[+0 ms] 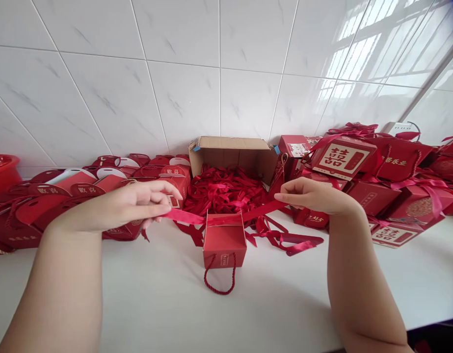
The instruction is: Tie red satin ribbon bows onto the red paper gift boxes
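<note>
A white counter (138,314) runs along a tiled white wall (182,88). At the back, against the wall, an open carton (229,147) holds a ribbon heap (222,189), all red, spilling forward onto the counter. Loose ribbons (288,241) trail just right of centre. Along the left lie flat boxes (64,189), red with white insides, and at the far edge a red tub (1,171). On the right, gift boxes (377,171) pile up, red, some tied with bows. A white plug (403,128) shows behind them.
</note>
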{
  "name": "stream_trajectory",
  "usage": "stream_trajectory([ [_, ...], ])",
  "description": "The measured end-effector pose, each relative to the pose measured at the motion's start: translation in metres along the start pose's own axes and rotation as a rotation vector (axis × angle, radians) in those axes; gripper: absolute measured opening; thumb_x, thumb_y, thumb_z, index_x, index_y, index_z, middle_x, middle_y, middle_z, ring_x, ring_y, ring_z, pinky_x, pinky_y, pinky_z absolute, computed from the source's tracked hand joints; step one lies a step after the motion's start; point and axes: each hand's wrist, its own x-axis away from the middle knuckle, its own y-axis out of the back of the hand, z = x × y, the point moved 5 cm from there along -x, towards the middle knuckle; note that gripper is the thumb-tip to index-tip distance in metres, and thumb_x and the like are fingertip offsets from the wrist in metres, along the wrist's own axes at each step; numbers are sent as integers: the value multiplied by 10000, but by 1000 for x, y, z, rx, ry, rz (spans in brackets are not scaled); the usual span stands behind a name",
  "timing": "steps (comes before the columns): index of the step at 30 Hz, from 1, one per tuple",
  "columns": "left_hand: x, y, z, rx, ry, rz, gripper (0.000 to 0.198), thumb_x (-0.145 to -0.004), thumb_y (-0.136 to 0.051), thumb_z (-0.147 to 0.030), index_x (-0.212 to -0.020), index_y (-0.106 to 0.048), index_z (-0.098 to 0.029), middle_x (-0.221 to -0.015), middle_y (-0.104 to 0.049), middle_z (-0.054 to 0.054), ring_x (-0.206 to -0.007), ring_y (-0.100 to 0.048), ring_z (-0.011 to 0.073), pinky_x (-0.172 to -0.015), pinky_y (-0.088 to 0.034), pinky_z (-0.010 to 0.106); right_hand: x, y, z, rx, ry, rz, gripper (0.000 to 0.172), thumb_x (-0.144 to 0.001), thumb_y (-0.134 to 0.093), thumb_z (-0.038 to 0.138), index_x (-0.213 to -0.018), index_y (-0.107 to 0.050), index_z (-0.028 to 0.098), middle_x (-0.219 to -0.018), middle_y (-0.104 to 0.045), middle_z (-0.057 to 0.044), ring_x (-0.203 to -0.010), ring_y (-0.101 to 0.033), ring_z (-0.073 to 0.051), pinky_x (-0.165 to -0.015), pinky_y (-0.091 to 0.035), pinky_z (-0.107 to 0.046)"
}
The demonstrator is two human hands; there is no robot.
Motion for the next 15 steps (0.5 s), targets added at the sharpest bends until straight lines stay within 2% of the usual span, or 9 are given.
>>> stream_trajectory([
  [3, 4, 1, -4, 177, -55, -94, 298, -694, -707, -495, -843, -673, -239, -572, -619, 17, -615, -590, 209, -594, -458, 327, 1, 4, 9, -237, 115, -72, 410, -835, -597, 535, -638, -527, 181, -577, -426, 41, -523, -354, -80, -500, -292, -239],
  [6, 5, 4, -7, 305, -80, -106, 264, -686, -738, -454, -802, -699, -220, -588, -647, 43, -620, -603, 223, -601, -475, 360, -3, 2, 16, -516, 221, -146, 281, -825, -646, 458, -770, -670, 183, -823, -668, -33, -718, -576, -131, -675, -453, -255],
  [8, 3, 5, -11, 349, -103, -23, 252, -653, -779, -410, -748, -722, -184, -599, -670, 68, -564, -601, 215, -570, -483, 368, -9, -5, 20, -683, 268, -148, 219, -819, -667, 404, -837, -711, 190, -1018, -703, -61, -885, -634, -168, -810, -490, -287],
  [9, 2, 5, -13, 373, -120, 14, 238, -647, -788, -383, -739, -736, -170, -619, -687, 80, -543, -604, 210, -552, -488, 364, -13, -9, 23, -753, 290, -139, 195, -818, -670, 382, -852, -721, 197, -1052, -705, -58, -930, -644, -174, -844, -497, -294],
  [11, 1, 4, -16, 439, -148, 49, 185, -672, -774, -317, -774, -761, -163, -696, -728, 92, -555, -634, 207, -528, -504, 339, -20, -19, 28, -860, 335, -107, 160, -823, -666, 358, -853, -732, 215, -1021, -720, -40, -960, -658, -174, -870, -507, -297],
  [13, 0, -3, -18, 504, -165, 37, 155, -699, -744, -230, -844, -770, -182, -816, -758, 88, -656, -678, 216, -528, -525, 298, -25, -28, 34, -926, 386, -86, 160, -830, -655, 364, -851, -736, 228, -960, -731, -27, -956, -673, -184, -869, -517, -310],
  [15, 0, -15, -21, 532, -174, 49, 216, -663, -756, -147, -871, -769, -202, -894, -766, 69, -738, -695, 206, -546, -546, 258, -29, -33, 40, -963, 435, -104, 203, -836, -635, 410, -860, -737, 236, -937, -732, -23, -943, -682, -202, -878, -518, -339],
])
